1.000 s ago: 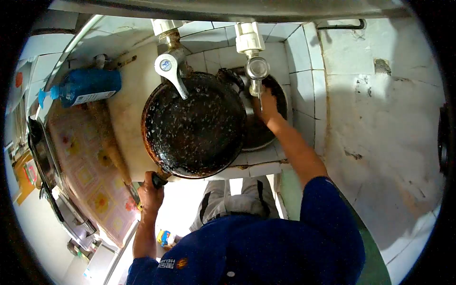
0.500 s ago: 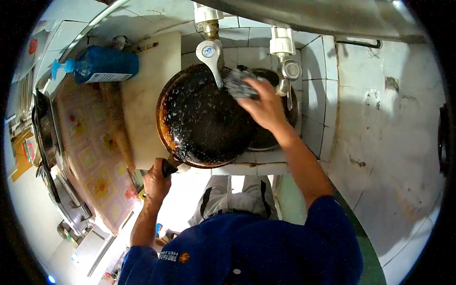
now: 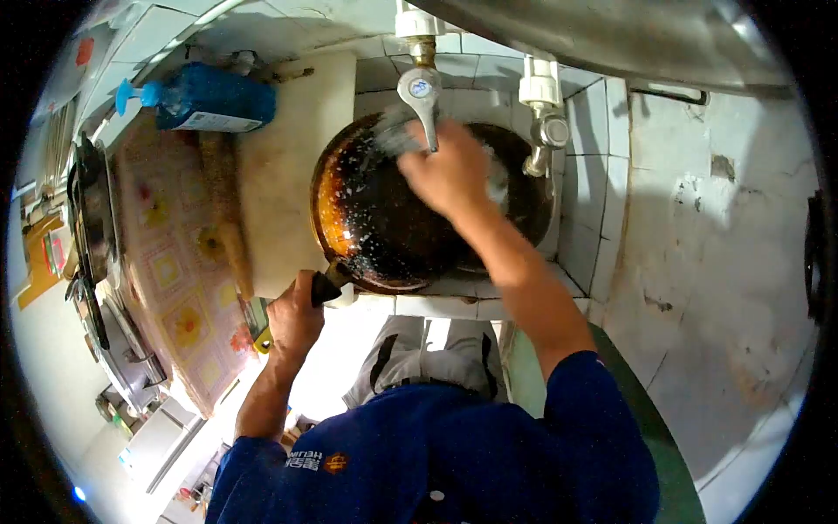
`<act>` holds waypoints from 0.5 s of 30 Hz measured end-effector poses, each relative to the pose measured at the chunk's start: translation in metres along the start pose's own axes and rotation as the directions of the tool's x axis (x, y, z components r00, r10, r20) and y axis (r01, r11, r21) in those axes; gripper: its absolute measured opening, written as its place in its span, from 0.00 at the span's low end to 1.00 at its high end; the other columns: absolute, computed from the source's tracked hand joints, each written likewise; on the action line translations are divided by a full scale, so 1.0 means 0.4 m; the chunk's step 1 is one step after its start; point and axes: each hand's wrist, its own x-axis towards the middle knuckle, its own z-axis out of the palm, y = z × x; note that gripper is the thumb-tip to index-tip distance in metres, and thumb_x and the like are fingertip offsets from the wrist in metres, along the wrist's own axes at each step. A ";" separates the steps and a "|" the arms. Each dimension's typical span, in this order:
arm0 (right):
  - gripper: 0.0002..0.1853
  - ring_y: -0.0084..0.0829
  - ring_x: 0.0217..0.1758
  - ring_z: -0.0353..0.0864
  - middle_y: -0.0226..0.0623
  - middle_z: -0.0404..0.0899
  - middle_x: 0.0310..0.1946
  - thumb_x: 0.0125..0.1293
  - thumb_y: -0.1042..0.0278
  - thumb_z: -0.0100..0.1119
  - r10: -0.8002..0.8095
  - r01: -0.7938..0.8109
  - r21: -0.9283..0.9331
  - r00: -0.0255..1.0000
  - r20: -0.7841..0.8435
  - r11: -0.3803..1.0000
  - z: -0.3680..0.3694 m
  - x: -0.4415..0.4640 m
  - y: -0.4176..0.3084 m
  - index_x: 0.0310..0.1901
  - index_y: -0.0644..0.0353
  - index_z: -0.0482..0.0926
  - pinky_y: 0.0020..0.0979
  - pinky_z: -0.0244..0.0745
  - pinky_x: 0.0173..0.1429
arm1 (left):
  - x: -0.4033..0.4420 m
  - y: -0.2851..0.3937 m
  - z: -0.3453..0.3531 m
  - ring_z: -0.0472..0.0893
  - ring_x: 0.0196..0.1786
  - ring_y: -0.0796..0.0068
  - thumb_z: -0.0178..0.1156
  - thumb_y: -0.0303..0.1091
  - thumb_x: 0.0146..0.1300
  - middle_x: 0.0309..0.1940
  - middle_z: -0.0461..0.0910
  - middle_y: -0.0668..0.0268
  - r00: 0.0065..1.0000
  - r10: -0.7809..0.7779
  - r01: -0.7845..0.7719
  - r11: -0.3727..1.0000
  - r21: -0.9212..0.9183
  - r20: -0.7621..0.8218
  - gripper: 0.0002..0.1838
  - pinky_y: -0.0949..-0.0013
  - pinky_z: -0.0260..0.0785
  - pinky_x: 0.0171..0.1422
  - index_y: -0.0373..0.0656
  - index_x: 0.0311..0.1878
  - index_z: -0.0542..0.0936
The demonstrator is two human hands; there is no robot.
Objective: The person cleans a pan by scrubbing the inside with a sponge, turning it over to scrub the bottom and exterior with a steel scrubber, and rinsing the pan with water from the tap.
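A blackened frying pan [image 3: 375, 227] with brownish left edge and white suds specks is tilted over the tiled sink [image 3: 585, 210]. My left hand [image 3: 295, 316] is wrapped round its dark handle [image 3: 327, 285] at the near left. At the pan's far side, under the tap [image 3: 421, 87], my right hand [image 3: 454, 170] grips a grey scouring pad [image 3: 397, 131] against the surface. Pad and fingers are smeared by motion, and the tap lever partly covers them. Behind the frying pan, another dark round pan [image 3: 528, 205] shows on the right.
A second tap [image 3: 548, 131] juts over the sink's right side. To the left lie a pale board [image 3: 297, 175] and a blue pump bottle [image 3: 218, 98] on its side. A flower-patterned cover [image 3: 175, 262] lies farther left. A metal rim [image 3: 628, 39] overhangs the top right.
My right hand with the scouring pad has swept left across the pan's far part. The pan has tilted or turned slightly, with my left hand still on its handle. The whole view has shifted slightly.
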 end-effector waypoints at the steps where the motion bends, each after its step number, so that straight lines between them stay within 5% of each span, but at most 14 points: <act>1: 0.19 0.48 0.42 0.79 0.48 0.79 0.37 0.53 0.59 0.62 0.170 -0.158 -0.131 0.982 0.083 0.979 -0.025 0.023 0.039 0.47 0.55 0.81 0.44 0.74 0.44 | 0.003 0.016 -0.011 0.80 0.36 0.48 0.60 0.24 0.49 0.33 0.81 0.57 1.000 -0.017 0.017 1.000 -0.005 0.015 0.22 0.49 0.72 0.37 0.48 0.50 0.71; 2: 0.19 0.50 0.45 0.78 0.48 0.79 0.40 0.57 0.58 0.60 0.158 -0.156 0.021 0.981 -0.111 0.988 0.027 0.003 0.161 0.48 0.57 0.80 0.44 0.73 0.49 | 0.003 0.030 -0.025 0.81 0.36 0.48 0.60 0.24 0.49 0.33 0.81 0.57 0.999 -0.030 0.030 1.000 -0.009 0.037 0.21 0.49 0.72 0.36 0.48 0.49 0.71; 3: 0.20 0.51 0.47 0.77 0.48 0.79 0.42 0.59 0.57 0.57 0.256 -0.253 -0.042 0.963 0.079 0.966 -0.042 -0.003 0.161 0.50 0.57 0.80 0.43 0.72 0.53 | 0.004 0.041 -0.034 0.81 0.35 0.48 0.59 0.24 0.50 0.33 0.81 0.58 1.000 -0.016 0.015 0.999 0.035 0.010 0.19 0.50 0.73 0.36 0.48 0.47 0.70; 4: 0.21 0.50 0.48 0.77 0.47 0.79 0.42 0.59 0.57 0.57 0.274 -0.274 -0.182 0.961 -0.024 0.944 -0.014 -0.051 0.251 0.53 0.56 0.78 0.42 0.72 0.54 | 0.006 0.040 -0.035 0.81 0.35 0.48 0.59 0.24 0.50 0.33 0.81 0.58 1.000 -0.019 0.018 0.999 0.033 0.007 0.19 0.50 0.73 0.36 0.48 0.47 0.70; 6: 0.26 0.49 0.45 0.79 0.48 0.78 0.43 0.60 0.59 0.57 0.336 -0.305 -0.357 0.942 0.026 0.883 -0.011 -0.137 0.395 0.62 0.49 0.71 0.45 0.76 0.44 | -0.002 0.040 -0.030 0.81 0.34 0.48 0.60 0.25 0.50 0.32 0.81 0.57 0.993 -0.093 0.093 0.996 0.005 0.069 0.18 0.50 0.72 0.35 0.48 0.46 0.70; 9: 0.22 0.44 0.38 0.83 0.48 0.80 0.39 0.58 0.63 0.59 0.420 -0.157 -0.666 0.871 0.255 0.730 0.124 -0.267 0.593 0.56 0.53 0.75 0.41 0.77 0.33 | -0.010 0.046 -0.032 0.81 0.33 0.47 0.60 0.25 0.50 0.30 0.81 0.55 0.990 -0.110 0.113 0.993 -0.026 0.084 0.18 0.49 0.72 0.35 0.48 0.46 0.70; 10: 0.19 0.45 0.42 0.82 0.46 0.80 0.41 0.61 0.58 0.59 0.658 -0.505 -0.436 0.663 0.357 0.745 0.177 -0.272 0.609 0.52 0.56 0.77 0.42 0.77 0.41 | -0.007 0.047 -0.028 0.81 0.33 0.47 0.60 0.25 0.50 0.30 0.81 0.55 0.990 -0.112 0.114 0.993 -0.020 0.084 0.18 0.49 0.72 0.35 0.48 0.46 0.70; 11: 0.19 0.46 0.45 0.81 0.44 0.80 0.42 0.63 0.53 0.59 0.824 -0.812 -0.273 0.382 0.419 0.516 0.229 -0.277 0.623 0.48 0.58 0.80 0.44 0.77 0.48 | -0.008 0.050 -0.024 0.80 0.33 0.46 0.60 0.26 0.51 0.29 0.80 0.54 0.991 -0.112 0.115 0.992 -0.045 0.071 0.18 0.48 0.71 0.35 0.48 0.46 0.70; 12: 0.19 0.46 0.45 0.81 0.44 0.80 0.42 0.63 0.53 0.59 0.826 -0.814 -0.281 0.370 0.425 0.509 0.222 -0.322 0.627 0.48 0.58 0.80 0.44 0.77 0.48 | -0.020 0.054 -0.024 0.80 0.33 0.45 0.60 0.26 0.51 0.28 0.80 0.53 0.991 -0.111 0.116 0.991 -0.071 0.072 0.18 0.47 0.71 0.34 0.48 0.46 0.69; 13: 0.19 0.45 0.46 0.81 0.43 0.80 0.44 0.64 0.53 0.58 0.667 -0.591 -0.320 0.593 0.451 0.741 0.186 -0.374 0.607 0.48 0.59 0.80 0.42 0.76 0.49 | -0.025 0.061 -0.029 0.80 0.33 0.45 0.60 0.26 0.51 0.28 0.80 0.53 0.991 -0.107 0.113 0.991 -0.073 0.086 0.18 0.47 0.71 0.34 0.48 0.46 0.69; 15: 0.19 0.45 0.47 0.80 0.44 0.79 0.46 0.63 0.58 0.58 0.589 -0.532 -0.254 0.721 0.365 0.808 0.090 -0.373 0.564 0.50 0.61 0.79 0.40 0.75 0.51 | -0.016 0.075 -0.037 0.80 0.32 0.43 0.61 0.26 0.51 0.28 0.80 0.51 0.986 -0.129 0.140 0.985 -0.105 0.104 0.18 0.46 0.70 0.35 0.48 0.45 0.69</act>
